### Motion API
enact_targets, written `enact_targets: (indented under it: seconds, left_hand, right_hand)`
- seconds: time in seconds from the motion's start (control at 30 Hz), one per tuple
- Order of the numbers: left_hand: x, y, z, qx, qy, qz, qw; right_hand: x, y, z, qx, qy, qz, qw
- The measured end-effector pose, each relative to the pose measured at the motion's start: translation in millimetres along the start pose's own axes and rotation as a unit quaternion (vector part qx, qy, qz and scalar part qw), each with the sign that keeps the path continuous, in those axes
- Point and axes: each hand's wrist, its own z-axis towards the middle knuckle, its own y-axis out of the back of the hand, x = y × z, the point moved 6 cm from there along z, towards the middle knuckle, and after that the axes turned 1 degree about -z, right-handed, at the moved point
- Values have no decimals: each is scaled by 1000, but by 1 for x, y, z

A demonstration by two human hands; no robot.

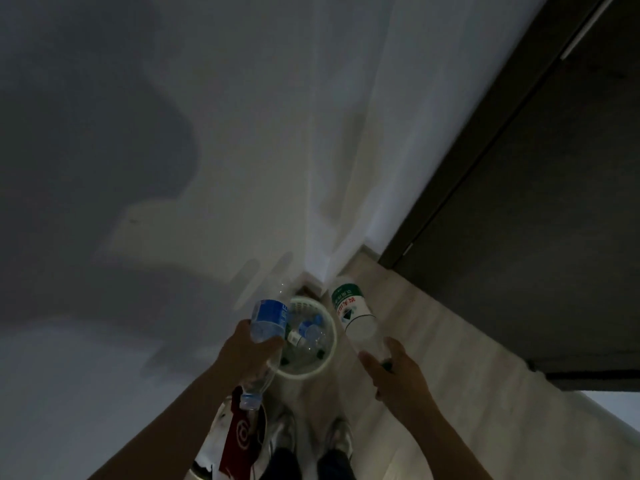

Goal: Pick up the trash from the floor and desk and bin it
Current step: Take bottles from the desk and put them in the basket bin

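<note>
Binning looks like the step in hand; nearest, on the near side of the small round pale-green plastic bin [304,375], stand a pair of silvery shoes [284,431], with a red-and-white bag [235,441] just left of them; above the bin's left rim the left hand [247,351] has its fingers [273,341] wrapped round a clear plastic bottle with a blue label [268,318], cap end tilted back toward the person; just right of the bin the right hand [394,372] grips a clear plastic bottle with a white-and-green label [353,311] by its neck end, body pointing away; neither bottle is in the bin yet. I judge the next move calls for bringing each bottle over the opening and letting go, the right one needing to travel leftward first; inside the bin already lie several clear bottles with blue caps [310,332], how many I cannot tell; the bin sits on pale flooring [433,358], tucked into a white wall corner beyond it; farther right stands a dark door panel [536,237].
</note>
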Motion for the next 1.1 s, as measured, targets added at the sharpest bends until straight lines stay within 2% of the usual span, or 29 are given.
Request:
enact_targets:
  seconds: [0.2, 0.37, 0.53, 0.67, 0.97, 1.1]
  left_hand:
    - [21, -35, 44, 42, 69, 36, 996]
    - [37, -53, 77, -6, 63, 93, 994]
    - [64, -82, 119, 22, 61, 82, 994]
    - [90, -103, 155, 7, 89, 78, 993]
    - [152, -163, 239, 85, 96, 127, 984]
    - [170, -167, 265, 45, 108, 160, 980]
  right_hand:
    - [-30, -15, 53, 44, -19, -22, 999]
    - [-54, -35, 86, 73, -34, -46, 996]
    - [-85, -60, 113, 89, -43, -54, 994]
    - [-111, -83, 139, 96, -53, -61, 992]
    - [-165, -131, 194, 102, -61, -72, 990]
    - [-177, -149, 213, 107, -52, -88, 989]
